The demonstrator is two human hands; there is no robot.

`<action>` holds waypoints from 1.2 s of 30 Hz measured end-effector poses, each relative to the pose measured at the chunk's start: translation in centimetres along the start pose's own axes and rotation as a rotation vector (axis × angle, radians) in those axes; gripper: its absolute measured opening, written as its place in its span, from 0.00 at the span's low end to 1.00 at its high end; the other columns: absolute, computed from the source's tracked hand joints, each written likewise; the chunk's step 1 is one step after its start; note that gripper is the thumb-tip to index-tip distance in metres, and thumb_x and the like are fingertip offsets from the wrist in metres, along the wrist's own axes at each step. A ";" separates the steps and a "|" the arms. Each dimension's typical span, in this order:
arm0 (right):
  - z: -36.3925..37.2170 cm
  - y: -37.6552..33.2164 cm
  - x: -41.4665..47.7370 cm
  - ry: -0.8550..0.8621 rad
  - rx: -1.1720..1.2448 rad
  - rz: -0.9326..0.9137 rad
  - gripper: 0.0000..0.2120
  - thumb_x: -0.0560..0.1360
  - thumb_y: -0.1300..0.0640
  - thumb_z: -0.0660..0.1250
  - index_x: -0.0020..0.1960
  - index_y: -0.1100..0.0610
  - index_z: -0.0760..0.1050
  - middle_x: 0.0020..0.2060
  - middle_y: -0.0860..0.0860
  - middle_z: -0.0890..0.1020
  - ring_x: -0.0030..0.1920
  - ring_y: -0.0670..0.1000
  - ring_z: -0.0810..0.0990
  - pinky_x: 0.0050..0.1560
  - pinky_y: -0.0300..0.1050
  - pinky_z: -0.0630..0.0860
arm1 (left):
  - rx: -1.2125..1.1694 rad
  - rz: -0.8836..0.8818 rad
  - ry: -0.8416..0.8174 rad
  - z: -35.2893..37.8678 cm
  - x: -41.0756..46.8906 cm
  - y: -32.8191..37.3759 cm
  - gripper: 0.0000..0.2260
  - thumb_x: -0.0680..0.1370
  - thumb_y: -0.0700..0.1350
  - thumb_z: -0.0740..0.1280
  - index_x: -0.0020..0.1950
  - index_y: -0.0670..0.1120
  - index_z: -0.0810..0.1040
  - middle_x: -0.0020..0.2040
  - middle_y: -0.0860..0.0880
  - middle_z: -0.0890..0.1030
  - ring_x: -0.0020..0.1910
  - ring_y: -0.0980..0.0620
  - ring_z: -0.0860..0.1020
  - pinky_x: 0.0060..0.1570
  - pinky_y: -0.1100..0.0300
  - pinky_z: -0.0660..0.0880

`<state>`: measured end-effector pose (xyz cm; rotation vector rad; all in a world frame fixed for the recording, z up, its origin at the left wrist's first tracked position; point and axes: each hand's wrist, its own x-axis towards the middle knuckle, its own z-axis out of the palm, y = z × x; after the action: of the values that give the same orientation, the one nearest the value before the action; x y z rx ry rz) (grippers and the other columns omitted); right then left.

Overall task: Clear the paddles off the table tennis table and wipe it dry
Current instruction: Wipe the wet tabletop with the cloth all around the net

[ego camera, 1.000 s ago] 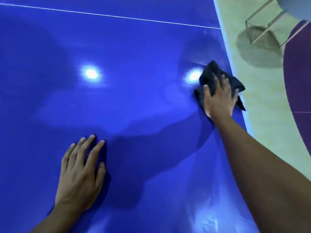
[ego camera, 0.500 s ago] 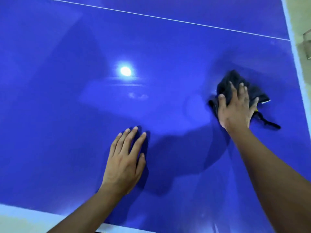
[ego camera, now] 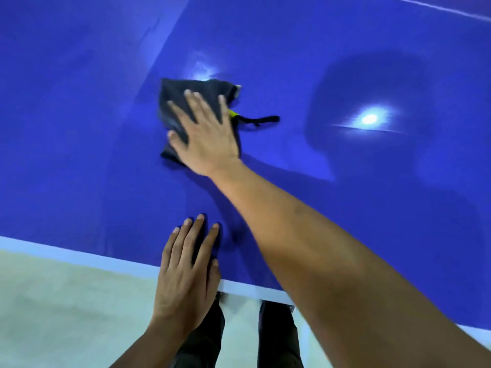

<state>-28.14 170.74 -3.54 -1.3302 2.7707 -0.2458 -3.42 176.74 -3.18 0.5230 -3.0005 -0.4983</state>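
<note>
— Where is the cloth (ego camera: 183, 102)?
— On the blue desk (ego camera: 318, 35), under my right hand (ego camera: 206, 134). The fingers are spread and press it flat.
— And your left hand (ego camera: 186, 272)?
— It lies flat and open on the near edge of the desk.

The counter (ego camera: 345, 221) has a smooth, glossy blue top that mirrors two lamp glares, with a paler painted edge band along the lower frame. The dark cloth (ego camera: 175, 102) looks soft and matt. The pale floor (ego camera: 66, 301) at lower left looks smooth.
</note>
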 end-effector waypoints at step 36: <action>-9.0 51.6 -42.0 0.216 0.067 0.989 0.31 0.80 0.38 0.47 0.82 0.46 0.56 0.83 0.51 0.55 0.82 0.49 0.50 0.81 0.62 0.39 | 0.068 0.278 -0.001 8.8 1.8 22.6 0.25 0.80 0.48 0.56 0.77 0.46 0.67 0.79 0.44 0.63 0.79 0.42 0.60 0.77 0.44 0.58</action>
<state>-42.70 236.29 -4.05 0.1824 3.1414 -0.4098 -13.34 198.96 -4.17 0.1041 -3.0293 -0.3763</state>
